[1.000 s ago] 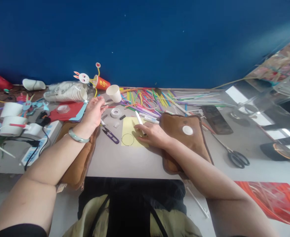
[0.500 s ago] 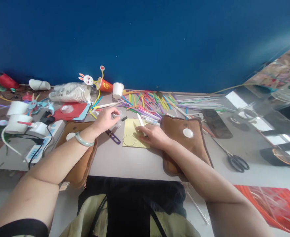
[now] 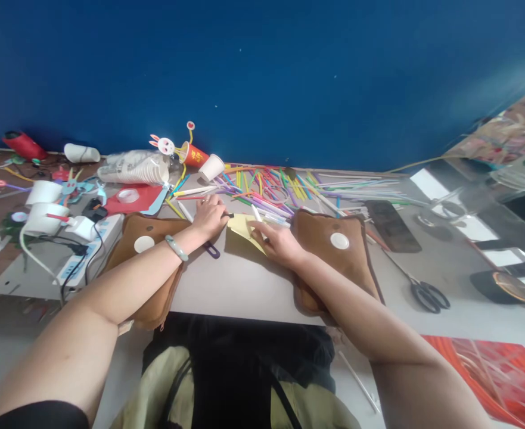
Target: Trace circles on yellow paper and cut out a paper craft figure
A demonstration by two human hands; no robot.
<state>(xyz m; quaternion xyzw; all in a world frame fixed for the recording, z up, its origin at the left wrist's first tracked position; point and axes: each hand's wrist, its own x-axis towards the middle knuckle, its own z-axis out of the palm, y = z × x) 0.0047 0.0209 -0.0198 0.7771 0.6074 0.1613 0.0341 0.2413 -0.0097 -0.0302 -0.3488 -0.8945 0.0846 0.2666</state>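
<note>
My left hand [image 3: 211,218] is low over the table with its fingers curled, and whatever is under them is hidden. A black pen cap [image 3: 230,215] shows right beside its fingertips. In my right hand [image 3: 282,241] is a white pen [image 3: 256,213], pointing up and away. That hand also rests at the yellow paper [image 3: 243,226], whose near edge is now tilted up from the table. The circle drawn on the paper cannot be seen. Partly under my left wrist lies a purple-handled cutter [image 3: 211,250].
Brown cushions [image 3: 334,262] lie beside both forearms. Coloured straws [image 3: 280,185] spread along the wall near a tilted white paper cup [image 3: 211,168]. Scissors [image 3: 428,295] and a dark phone [image 3: 391,225] lie to the right. A power strip [image 3: 90,250] with cables stands at left.
My left hand has come down and right, to the pen cap; the clear round piece by its fingers is out of sight. The yellow paper's near edge has lifted. The white cup has tipped.
</note>
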